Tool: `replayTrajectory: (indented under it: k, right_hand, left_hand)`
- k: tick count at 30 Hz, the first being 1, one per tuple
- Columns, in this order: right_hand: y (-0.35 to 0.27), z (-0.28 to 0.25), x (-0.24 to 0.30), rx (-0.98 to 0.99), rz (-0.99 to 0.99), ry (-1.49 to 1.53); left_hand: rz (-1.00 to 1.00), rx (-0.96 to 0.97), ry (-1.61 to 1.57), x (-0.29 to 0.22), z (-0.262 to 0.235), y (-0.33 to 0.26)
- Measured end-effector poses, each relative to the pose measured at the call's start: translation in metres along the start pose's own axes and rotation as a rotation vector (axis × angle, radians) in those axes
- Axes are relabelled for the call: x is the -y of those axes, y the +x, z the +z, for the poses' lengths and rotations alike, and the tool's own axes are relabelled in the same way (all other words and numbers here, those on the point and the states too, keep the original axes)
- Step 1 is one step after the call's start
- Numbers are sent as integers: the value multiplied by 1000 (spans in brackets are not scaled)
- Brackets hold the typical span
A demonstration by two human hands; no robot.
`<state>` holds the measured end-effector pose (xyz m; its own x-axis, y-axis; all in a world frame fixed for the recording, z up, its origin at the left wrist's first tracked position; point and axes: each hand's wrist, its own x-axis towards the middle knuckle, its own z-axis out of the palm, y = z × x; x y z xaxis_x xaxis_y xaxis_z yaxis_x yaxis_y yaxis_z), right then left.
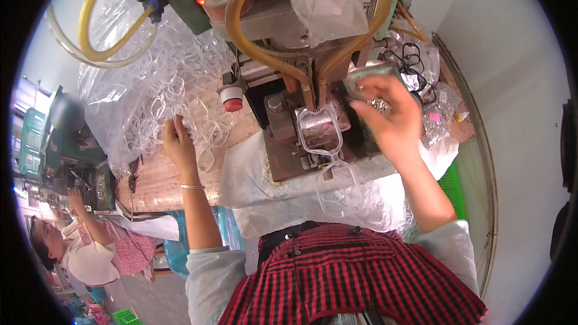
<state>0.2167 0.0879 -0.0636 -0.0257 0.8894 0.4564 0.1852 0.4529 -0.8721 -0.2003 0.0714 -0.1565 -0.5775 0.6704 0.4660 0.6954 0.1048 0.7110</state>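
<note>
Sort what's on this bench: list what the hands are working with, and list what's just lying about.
In use:
- clear eyeglass frame on the press jig
- pile of clear frames, touched by the left hand
- tray of small metal parts, under the right hand

Lying about:
- dark frames in a bag
- red-capped knob
- yellow hoses

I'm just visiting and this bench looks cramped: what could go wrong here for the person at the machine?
1. The clear glasses frame hangs half off the machine's metal block, so it might slip down.
2. The right hand is close beside the machine head, where fingers could perhaps get pinched.
3. The left hand reaches into a loose pile of clear frames, which could snag or spill off the table.
</note>
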Motion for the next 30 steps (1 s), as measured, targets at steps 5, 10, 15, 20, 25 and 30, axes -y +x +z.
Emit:
replayTrajectory:
  k: [5,10,15,20,25,30]
  right_hand:
    - [-2,44,-16,-33,75,270]
    - [-3,48,-2,15,179,441]
    - [-6,49,15,3,331,694]
    - [-34,29,44,160,-120,-29]
    - [-36,-7,-28,-126,-26,-266]
    - [-45,-43,-80,105,-82,-642]
  left_hand:
    - [-230,35,-854,-41,17,-57]
    - [144,67,-1189,-132,-9,-67]
    - [656,102,-622,-209,-31,-45]
    - [668,181,-913,-212,-18,-73]
    - [1044,347,-489,-209,-2,-101]
    - [1068,502,-385,-207,11,-107]
